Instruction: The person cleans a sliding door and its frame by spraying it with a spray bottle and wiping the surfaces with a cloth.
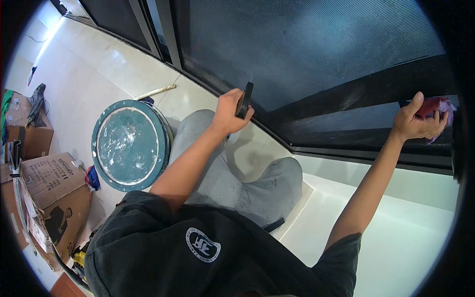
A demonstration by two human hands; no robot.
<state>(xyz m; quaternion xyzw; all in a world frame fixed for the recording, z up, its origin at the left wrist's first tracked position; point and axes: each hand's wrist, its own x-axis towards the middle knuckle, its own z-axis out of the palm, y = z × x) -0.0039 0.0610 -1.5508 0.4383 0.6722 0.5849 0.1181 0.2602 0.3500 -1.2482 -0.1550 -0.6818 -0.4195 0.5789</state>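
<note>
My left hand [229,113] is closed round a flat black bar-shaped piece [244,101], whose exact kind I cannot make out. It is held in front of the lower part of a black-framed mesh screen [307,44]. At the far right, my right hand [413,123] grips a crumpled dark red and light purple cloth [435,109] against the black frame [346,96] of the screen. The thumb lies over the near side of the cloth, and the fingers curl beneath it.
A round teal lid [129,146] with white smears, apparently on a bucket, stands left of my grey-trousered knees. Open cardboard boxes [54,180] sit further left. A pale stick [155,92] lies behind the lid. A white ledge [366,218] runs along my right.
</note>
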